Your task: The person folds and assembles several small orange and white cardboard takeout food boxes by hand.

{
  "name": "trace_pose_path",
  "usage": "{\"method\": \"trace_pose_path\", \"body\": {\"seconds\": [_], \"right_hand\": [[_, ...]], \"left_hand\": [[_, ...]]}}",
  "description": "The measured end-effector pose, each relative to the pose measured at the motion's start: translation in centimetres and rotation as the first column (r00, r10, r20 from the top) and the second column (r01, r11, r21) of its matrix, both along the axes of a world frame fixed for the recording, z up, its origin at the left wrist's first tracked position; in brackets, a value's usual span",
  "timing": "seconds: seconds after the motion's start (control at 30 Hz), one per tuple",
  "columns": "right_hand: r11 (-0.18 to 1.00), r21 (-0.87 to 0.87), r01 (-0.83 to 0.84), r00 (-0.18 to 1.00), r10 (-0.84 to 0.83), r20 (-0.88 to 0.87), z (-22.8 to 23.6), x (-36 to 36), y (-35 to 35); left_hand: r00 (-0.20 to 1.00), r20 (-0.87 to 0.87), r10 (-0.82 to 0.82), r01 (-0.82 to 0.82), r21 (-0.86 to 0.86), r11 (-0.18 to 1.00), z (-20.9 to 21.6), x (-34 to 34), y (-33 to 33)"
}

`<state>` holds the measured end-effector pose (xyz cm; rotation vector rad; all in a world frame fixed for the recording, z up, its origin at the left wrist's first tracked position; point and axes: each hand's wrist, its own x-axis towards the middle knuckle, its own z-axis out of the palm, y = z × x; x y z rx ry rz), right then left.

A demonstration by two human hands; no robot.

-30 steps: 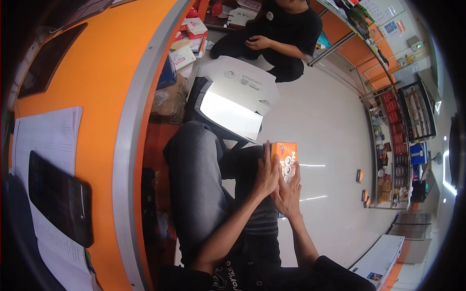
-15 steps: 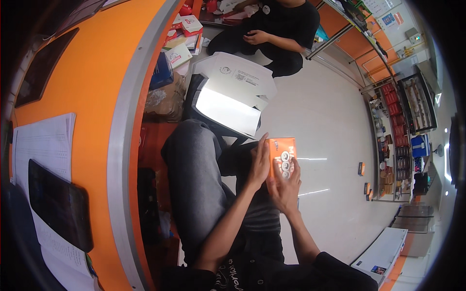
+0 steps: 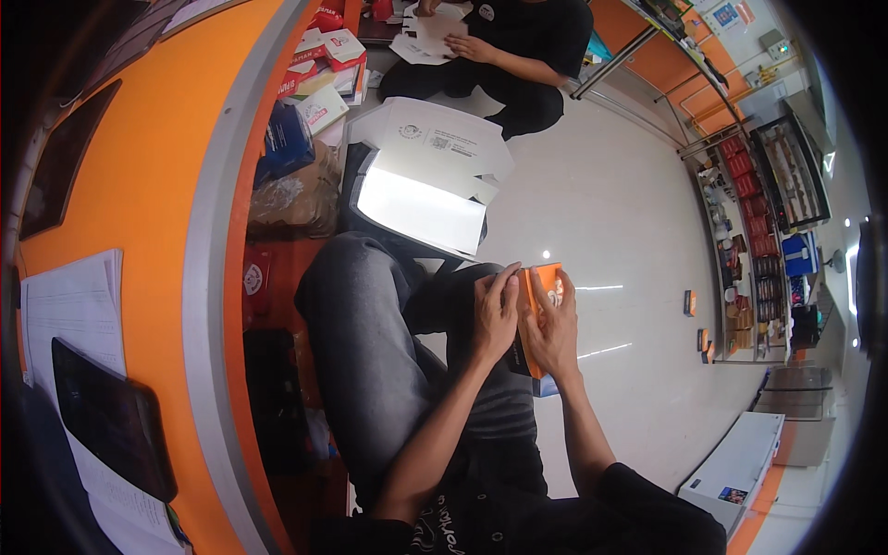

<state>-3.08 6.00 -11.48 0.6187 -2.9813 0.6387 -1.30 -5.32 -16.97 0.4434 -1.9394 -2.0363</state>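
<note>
A small orange box point(image 3: 548, 276) with dark lower sides is held upright above my lap, close to my right knee. My right hand point(image 3: 553, 338) wraps round its front and right side. At the box's upper left edge, my left hand point(image 3: 496, 319) presses with its fingertips; its fingers are bent and close together. The hands hide much of the box. Beyond my knees lies a stack of flat white printed cardboard sheets point(image 3: 430, 139), with bright light across its near part.
Across from me a seated person in black handles a white cardboard piece point(image 3: 427, 39). On my left runs an orange counter point(image 3: 176, 185) with a phone point(image 3: 111, 416) and papers point(image 3: 74, 305). Red and white boxes point(image 3: 344, 48) are piled at its far end. Small orange-black boxes point(image 3: 690, 302) stand on the floor.
The orange box has turned, so its printed front shows less and a narrow side shows. My left fingers have moved to its upper edge. The other person now has a cardboard piece in hand.
</note>
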Motion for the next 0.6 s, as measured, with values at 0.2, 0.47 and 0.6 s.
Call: {"method": "trace_pose_path", "body": {"seconds": [0.2, 0.47, 0.6], "right_hand": [[0.960, 0.279, 0.020, 0.981, 0.034, -0.189, -0.5, 1.6, -1.7], [0.960, 0.049, -0.276, 0.956, 0.279, -0.093, 0.8, 1.2, 0.9], [0.991, -0.129, 0.044, 0.929, 0.007, 0.371, 1.4, 2.1, 3.0]], "left_hand": [[1.000, 0.018, -0.004, 0.003, 0.014, 1.000, -0.2, 0.2, 0.9], [0.989, 0.147, 0.017, -0.050, 0.229, 0.972, -0.6, 0.1, -0.3], [0.989, 0.112, 0.099, -0.122, 0.222, 0.967, -0.4, 0.0, 0.2]]}}
